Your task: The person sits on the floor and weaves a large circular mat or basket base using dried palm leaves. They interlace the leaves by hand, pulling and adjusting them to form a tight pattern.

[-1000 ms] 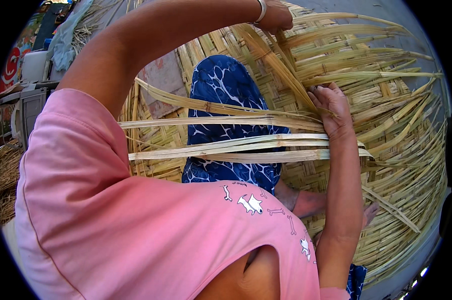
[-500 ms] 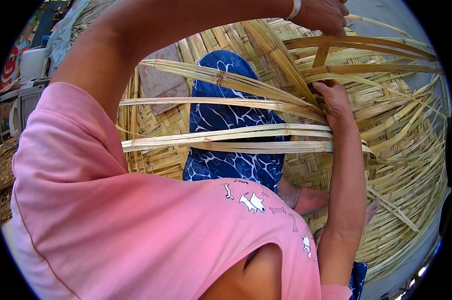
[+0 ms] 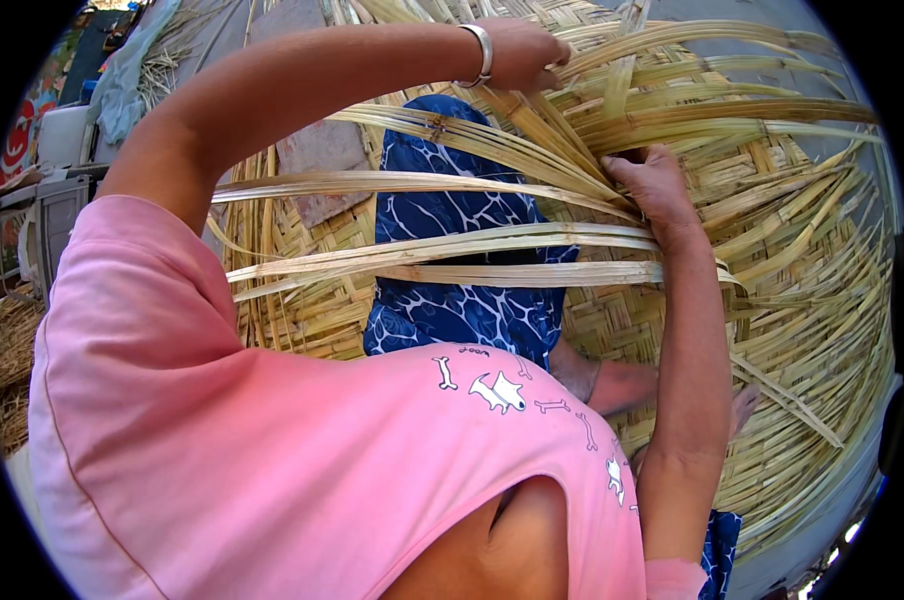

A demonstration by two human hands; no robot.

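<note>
1. Left hand (image 3: 517,52) is up at the far side of the mat, fingers curled shut around a bunch of long bamboo strips (image 3: 532,125) and lifting them off the weave. If that grip slackens, the strips, which look springy, could whip back down and undo the opening.

2. Right hand (image 3: 655,185) sits just below, fingers bent and pressing flat on the woven mat (image 3: 772,250) right where the raised strips leave it. I cannot tell whether it pinches a strip or only pins the weave. If it slides, the crossing beneath the fingertips could loosen and the pattern could drift.

3. A second band of loose strips (image 3: 442,258) fans out from under the right wrist toward the person's left, across the blue patterned cloth (image 3: 452,215) over the knee. These lie free; a knock from the forearm could cross or tangle them.

4. The strip edges look thin and sharp. Drawing one fast through closed fingers risks a cut or a splinter.

5. Bending the raised bunch too steeply at the point beside the right fingertips could crack a strip at its node.

6. A bare foot (image 3: 612,385) rests on the mat below the right forearm; shifting weight there could pull the weave askew.
</note>
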